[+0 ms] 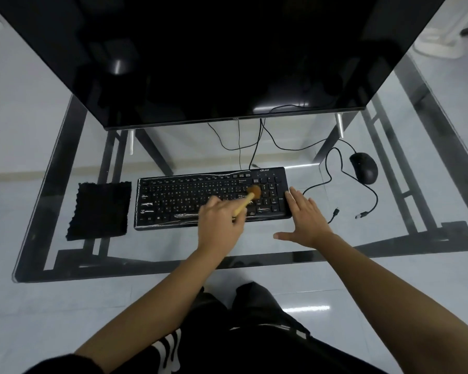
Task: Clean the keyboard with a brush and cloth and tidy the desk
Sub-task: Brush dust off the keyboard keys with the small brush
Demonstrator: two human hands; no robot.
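one black keyboard (211, 198) lies flat on a glass desk (173, 255), roughly at the middle, its long side facing the person. a thin clear film with white creases covers its keys. one brush (247, 199) with a pale wooden handle and a round tuft of brown bristles is over the keyboard's right part, the bristles touching the keys between the main block and the number pad. the left hand (220, 225) is curled around the lower end of the handle, fingers closed on it, and covers part of the keyboard's near edge. the right hand (305, 220) holds nothing: it is spread flat, fingers stretched out, thumb pointing left, with its fingertips against the keyboard's right end and the palm on the glass.

one black cloth (99, 210), square with ragged edges, lies flat just beside the keyboard's left end, a narrow gap between them. one black mouse (364, 167) sits well apart to the right and further back, its cable (333, 174) looping over the glass. two loose plug ends (361, 215) lie on the glass to the right of the right hand. one large dark monitor (227, 55) stands behind the keyboard on two thin metal legs, with several thin cables hanging below it. both bare forearms reach in from below, over dark trousers with white stripes.
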